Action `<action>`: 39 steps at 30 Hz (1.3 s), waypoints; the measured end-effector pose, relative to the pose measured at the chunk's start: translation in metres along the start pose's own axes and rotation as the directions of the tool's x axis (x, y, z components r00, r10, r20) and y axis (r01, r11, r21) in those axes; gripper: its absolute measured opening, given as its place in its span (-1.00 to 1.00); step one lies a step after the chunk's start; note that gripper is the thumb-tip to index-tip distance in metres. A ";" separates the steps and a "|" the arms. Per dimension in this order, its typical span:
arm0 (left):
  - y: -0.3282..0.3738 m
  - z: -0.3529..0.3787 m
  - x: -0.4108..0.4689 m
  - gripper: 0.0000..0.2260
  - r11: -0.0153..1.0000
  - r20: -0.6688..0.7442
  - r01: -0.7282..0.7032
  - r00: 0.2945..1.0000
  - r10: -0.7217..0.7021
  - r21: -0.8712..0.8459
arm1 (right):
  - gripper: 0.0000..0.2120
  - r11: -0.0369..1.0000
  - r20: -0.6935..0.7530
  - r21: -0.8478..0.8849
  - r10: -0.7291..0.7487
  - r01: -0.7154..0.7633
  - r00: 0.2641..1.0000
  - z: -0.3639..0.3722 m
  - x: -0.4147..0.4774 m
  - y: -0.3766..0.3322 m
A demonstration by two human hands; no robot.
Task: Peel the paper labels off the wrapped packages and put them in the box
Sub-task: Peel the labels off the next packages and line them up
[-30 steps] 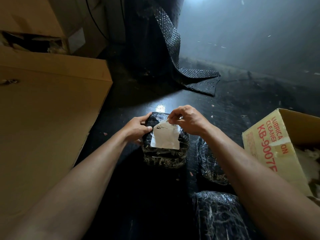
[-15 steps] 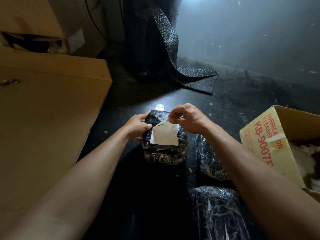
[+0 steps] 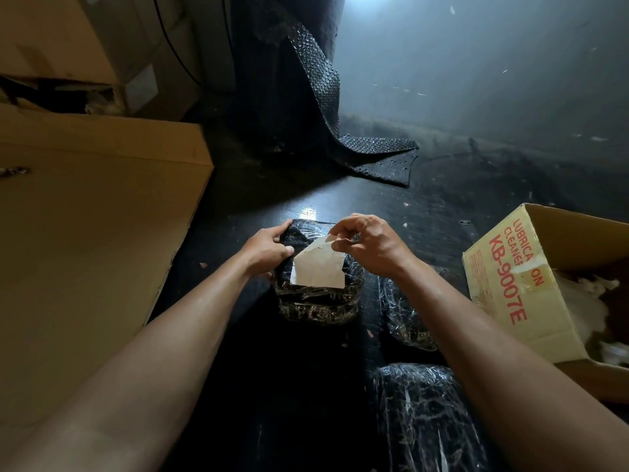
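A dim room, lit from one cold bluish glow [image 3: 354, 0] at the top centre, spilling down a grey, smudged wall [image 3: 493, 69]. The glossy black floor [image 3: 425, 206] catches a small bright reflection and carries scattered pale specks. On the left, a big plain brown cardboard carton [image 3: 85, 233] takes warmer light; behind it, more stacked tan cartons [image 3: 68, 35], with a thin black cable [image 3: 170, 46] running down past them. At the back, a dark sheet of bubble wrap [image 3: 340, 131] drapes down and trails flat across the floor.
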State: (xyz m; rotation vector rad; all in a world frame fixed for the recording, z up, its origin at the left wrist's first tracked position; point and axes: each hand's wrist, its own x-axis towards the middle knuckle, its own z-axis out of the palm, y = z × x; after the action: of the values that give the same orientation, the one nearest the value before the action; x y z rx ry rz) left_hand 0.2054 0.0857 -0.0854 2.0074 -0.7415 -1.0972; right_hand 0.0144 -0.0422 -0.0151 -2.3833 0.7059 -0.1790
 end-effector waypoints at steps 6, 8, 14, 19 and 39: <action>0.002 0.001 0.003 -0.38 0.999 0.002 0.009 1.000 -0.009 -0.046 | -0.92 0.999 -0.044 0.041 0.006 -0.004 0.999 0.001 -0.002 -0.001; -0.002 0.002 0.004 -0.38 0.996 -0.002 0.012 1.000 -0.012 -0.087 | -0.91 0.999 -0.053 0.031 -0.009 0.011 0.999 0.003 -0.003 0.000; -0.007 0.005 0.005 -0.37 0.995 -0.040 -0.002 0.999 -0.002 -0.101 | -0.91 0.998 -0.097 -0.016 -0.056 0.055 0.994 0.008 -0.003 0.001; -0.010 0.007 0.007 -0.39 0.998 -0.092 -0.016 0.996 0.010 -0.063 | -0.91 0.995 -0.175 0.019 -0.095 0.100 0.980 0.006 -0.009 -0.003; -0.012 0.008 0.012 -0.38 0.999 -0.090 -0.006 0.996 0.002 -0.044 | -0.71 0.953 -0.139 0.296 -0.021 0.062 0.990 -0.009 -0.024 -0.012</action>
State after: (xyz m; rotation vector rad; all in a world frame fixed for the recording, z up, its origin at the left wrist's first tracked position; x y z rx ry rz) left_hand 0.2055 0.0810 -0.1037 2.0028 -0.6691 -1.0052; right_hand -0.0037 -0.0266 0.0006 -2.1091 0.6395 -0.4369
